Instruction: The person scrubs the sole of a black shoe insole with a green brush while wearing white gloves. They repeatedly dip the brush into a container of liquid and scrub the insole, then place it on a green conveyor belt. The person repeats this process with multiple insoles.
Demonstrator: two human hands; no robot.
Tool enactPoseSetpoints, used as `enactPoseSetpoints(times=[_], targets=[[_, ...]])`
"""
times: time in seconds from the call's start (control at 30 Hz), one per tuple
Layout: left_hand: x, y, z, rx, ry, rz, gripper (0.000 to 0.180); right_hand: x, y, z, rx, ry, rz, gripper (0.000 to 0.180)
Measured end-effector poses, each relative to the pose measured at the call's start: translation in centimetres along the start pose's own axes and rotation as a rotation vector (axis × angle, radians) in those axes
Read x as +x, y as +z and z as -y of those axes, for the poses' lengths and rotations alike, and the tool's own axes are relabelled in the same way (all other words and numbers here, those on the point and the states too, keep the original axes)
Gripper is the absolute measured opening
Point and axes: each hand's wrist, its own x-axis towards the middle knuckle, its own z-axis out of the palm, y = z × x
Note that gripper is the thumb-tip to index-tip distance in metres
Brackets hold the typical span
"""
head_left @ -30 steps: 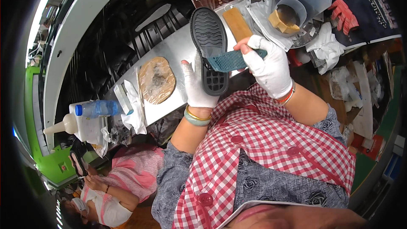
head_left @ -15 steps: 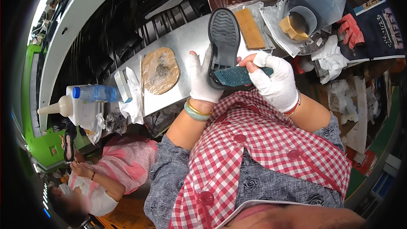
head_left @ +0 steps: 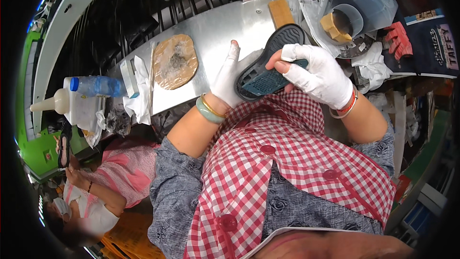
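A black shoe sole with a raised rim lies tilted across my left hand, its ridged toe end pointing away to the right. My left hand wears a white glove; it grips the heel end with the thumb sticking out. Between the thumb and fingers of my right hand, also in white with bare fingertips, is a teal brush. The brush lies over the heel cavity of the sole and hides part of it. My right fingers cover the middle of the sole.
Past the hands is a metal tabletop with a plastic-wrapped brown disc and a tan block. A clear cup stands at right. A blue bottle lies at left. Another person works at lower left.
The sole has turned from upright to leaning right and lower. My right hand and the brush have shifted over it, covering its middle.
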Motion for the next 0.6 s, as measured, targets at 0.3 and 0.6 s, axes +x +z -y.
enactPoseSetpoints(times=[0.3,0.6], targets=[[0.3,-1.8,-0.7,0.189,-0.147,0.220,0.084,1.3,0.3,0.9,-0.039,0.068,0.130,0.024],[0.6,-2.8,-1.7,0.177,-0.350,0.213,0.085,2.2,0.6,0.5,-0.044,0.071,0.175,0.023]])
